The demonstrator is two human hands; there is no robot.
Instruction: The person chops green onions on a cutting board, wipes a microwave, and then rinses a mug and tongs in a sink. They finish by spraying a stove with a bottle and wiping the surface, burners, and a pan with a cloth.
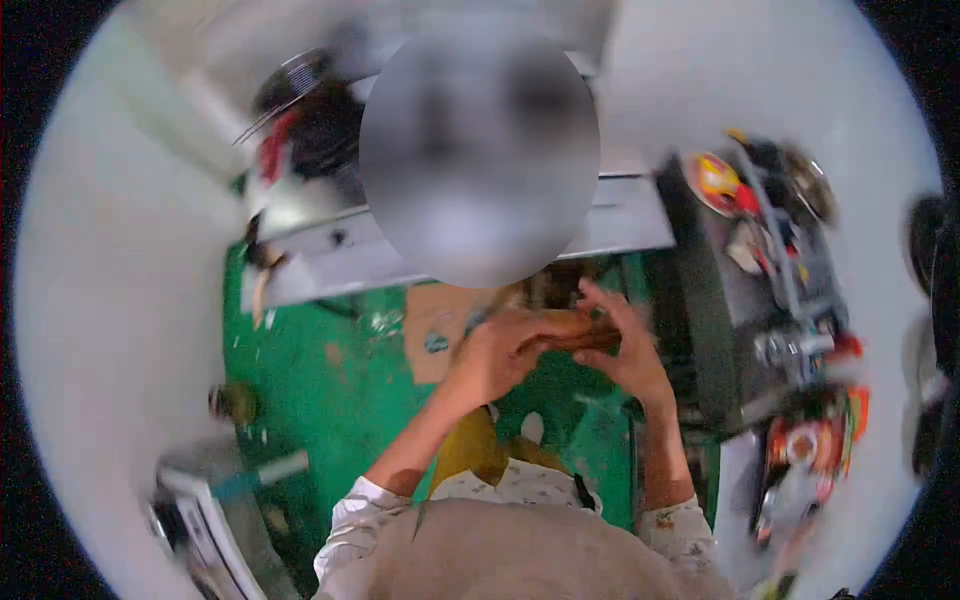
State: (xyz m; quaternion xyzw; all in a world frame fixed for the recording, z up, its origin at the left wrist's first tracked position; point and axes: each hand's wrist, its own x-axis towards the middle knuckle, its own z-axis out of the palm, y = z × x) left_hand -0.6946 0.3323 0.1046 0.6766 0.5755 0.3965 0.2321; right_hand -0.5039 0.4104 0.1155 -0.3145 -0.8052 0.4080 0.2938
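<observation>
Closest to the lens sits a brown cloth (500, 555) across the chest, with white patterned sleeves (370, 510) at either side. From there both forearms run up toward 12 o'clock and meet at frame centre on a brown piece (572, 330). I read its long axis as lying roughly from 9 to 3 o'clock, the 3 o'clock end dipping a shade. Blur keeps me from telling which end leads. It looks flat and wood-brown, darker along its lower edge. I see the left hand (495, 355) curled closed round the 9 o'clock end, knuckles up; the right hand (630, 350) cups the 3 o'clock end, its fingers (605, 305) bent and partly spread over the top. Beneath lies a green surface (310, 400), open toward 8 o'clock, with a cardboard sheet (432, 335) just beside the left hand at 9. A grey rail (625, 215) bounds it at 12 — a dark cluttered rack (760, 290) crowds close at 3 o'clock
</observation>
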